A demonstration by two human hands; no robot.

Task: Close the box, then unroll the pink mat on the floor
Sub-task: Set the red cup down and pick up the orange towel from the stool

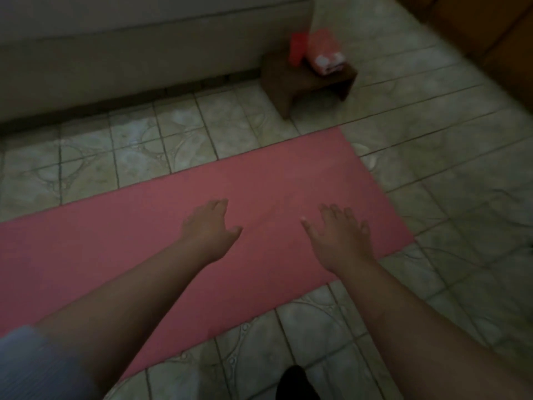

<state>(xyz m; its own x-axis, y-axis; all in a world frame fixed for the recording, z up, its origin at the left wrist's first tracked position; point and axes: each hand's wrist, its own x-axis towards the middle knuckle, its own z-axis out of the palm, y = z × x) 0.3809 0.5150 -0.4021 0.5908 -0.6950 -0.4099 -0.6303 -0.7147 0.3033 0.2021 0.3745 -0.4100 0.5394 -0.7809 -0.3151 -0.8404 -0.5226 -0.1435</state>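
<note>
the pink mat (259,180) lies unrolled and flat on the tiled floor (432,157), running from the left edge to right of centre. the left hand (209,226) and right hand (337,235) reach over its right end, each grip apart with fingers loosely spread, holding nothing. a small wooden stool (305,79) with red items stands at upper centre.
</note>
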